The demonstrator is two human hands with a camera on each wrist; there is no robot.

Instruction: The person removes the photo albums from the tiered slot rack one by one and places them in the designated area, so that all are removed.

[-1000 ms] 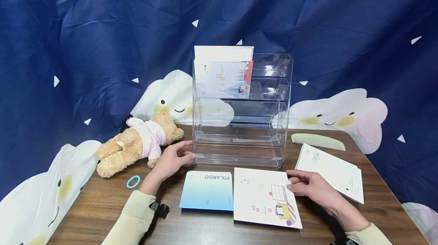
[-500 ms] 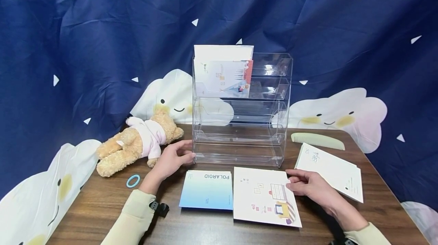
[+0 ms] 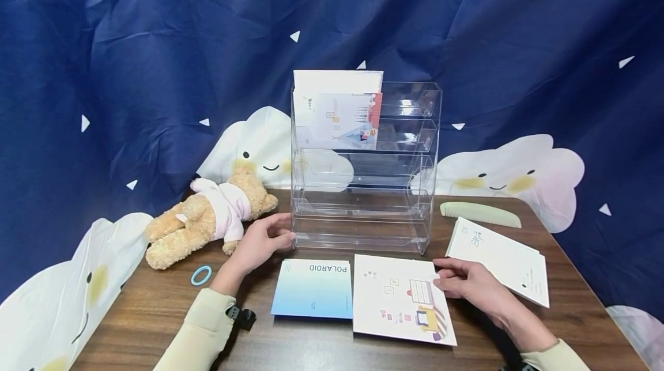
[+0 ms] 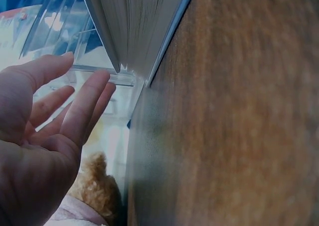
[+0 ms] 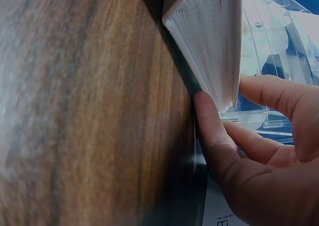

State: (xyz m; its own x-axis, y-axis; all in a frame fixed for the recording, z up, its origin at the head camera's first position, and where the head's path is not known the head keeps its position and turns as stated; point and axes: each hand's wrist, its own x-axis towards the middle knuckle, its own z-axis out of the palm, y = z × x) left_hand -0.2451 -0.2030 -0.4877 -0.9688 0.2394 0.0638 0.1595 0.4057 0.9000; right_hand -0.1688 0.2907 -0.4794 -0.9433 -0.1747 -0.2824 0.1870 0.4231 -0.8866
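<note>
A clear tiered rack (image 3: 363,241) stands at the table's middle. The left hand (image 3: 259,247) touches its lower left corner; in the left wrist view that hand (image 4: 55,116) has relaxed, spread fingers. In front of the rack lie a blue POLAROID book (image 3: 311,293) and, beside it, a white illustrated book (image 3: 386,316). The right hand (image 3: 479,287) holds the white book's right edge. Seen in the right wrist view, the thumb of this hand (image 5: 269,156) is on the cover and a finger is at the lower edge of the thick book (image 5: 209,41).
Cards (image 3: 337,120) fill the rack's upper left. At left are a teddy bear (image 3: 207,215) in a pink top and a blue ring (image 3: 201,276). To the right lie a white book (image 3: 503,261) and a pale green comb (image 3: 482,214). A dark blue curtain (image 3: 207,42) hangs behind.
</note>
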